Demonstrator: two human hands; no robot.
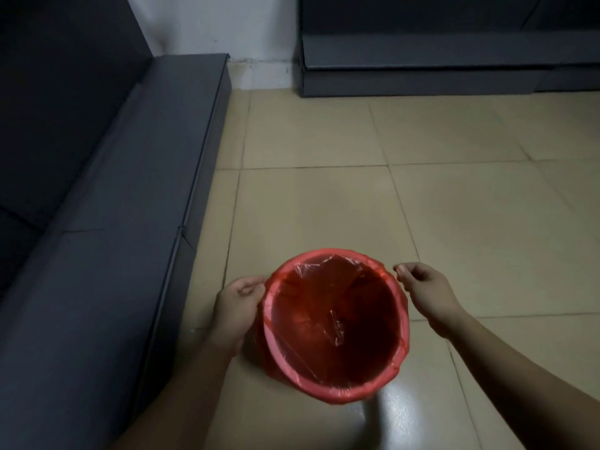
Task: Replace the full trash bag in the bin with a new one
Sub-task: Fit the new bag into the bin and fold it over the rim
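Bin (336, 383) already wore its fresh red bag (328, 306) folded over the rim, left hand (238, 306) pinching film, right hand (422, 289) loosely curled, empty, just beside it.

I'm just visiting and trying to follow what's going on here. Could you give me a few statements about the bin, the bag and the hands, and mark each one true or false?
1. A red bag lines the bin. True.
2. The bin is full of rubbish. False: the bag inside looks empty.
3. The bin stands on a sofa. False: it stands on the tiled floor, beside the grey sofa.
4. The left hand is at the bin's left edge. True.
5. The right hand reaches deep into the bin. False: it is outside, by the right edge.
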